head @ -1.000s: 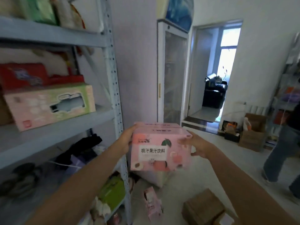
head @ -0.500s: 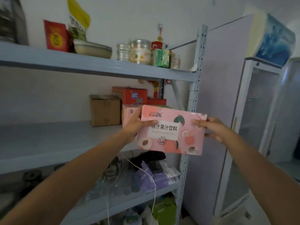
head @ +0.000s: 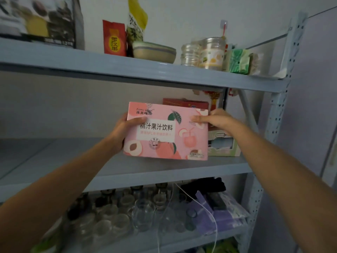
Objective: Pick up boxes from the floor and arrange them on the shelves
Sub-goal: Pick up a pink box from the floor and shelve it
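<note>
A pink box [head: 166, 132] was held upright over the right part of the middle shelf [head: 164, 168], printed face toward the camera. Its lower edge sat at the level of the shelf surface, but it could not be told whether the two were touching. The box was gripped at its left edge by the left hand [head: 119, 133], with the thumb laid across the front. The upper right corner was pinched by the right hand [head: 218, 119], thumb on the front and fingers hidden behind. A red box [head: 186, 104] and a pale green box [head: 223, 146] were seen just behind it and to its right.

The box was judged to be stiff printed cardboard and, being a drinks pack, probably rather heavy for its size. Its smooth face could be slippery. It was thought best held at the two short sides, as here, or supported from beneath. It was judged that a drop might dent a corner.

On the white label, 桃汁果汁饮料 was printed in large dark characters. A pink line beneath it was too blurred to be read. At the top left a small Latin brand name and four characters were seen, but not clearly. On the upper shelf, 罗汉果 was read on a red packet [head: 114, 38].
</note>
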